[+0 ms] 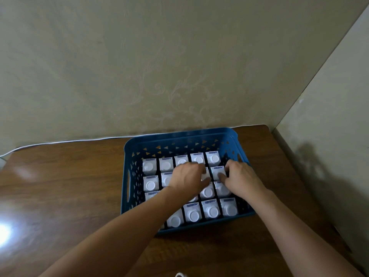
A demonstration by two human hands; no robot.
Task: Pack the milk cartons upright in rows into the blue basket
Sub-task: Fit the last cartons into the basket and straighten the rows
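The blue basket (pixel 180 136) stands on the brown table against the wall. Several white milk cartons with round white caps stand upright in rows inside it, for example one at the far left (pixel 149 166) and one at the near right (pixel 229 207). My left hand (pixel 187 176) lies over the second row with its fingers curled round a carton (pixel 205 175) there. My right hand (pixel 242 177) grips the neighbouring carton (pixel 218 172) at the right end of that row. My left forearm hides part of the cartons in the near left.
The wooden table (pixel 60 186) spreads to the left and in front of the basket. A white cable (pixel 69 141) runs along the table's back edge by the wallpapered wall. A second wall (pixel 329 116) closes the right side. A small white object (pixel 179 274) peeks in at the bottom edge.
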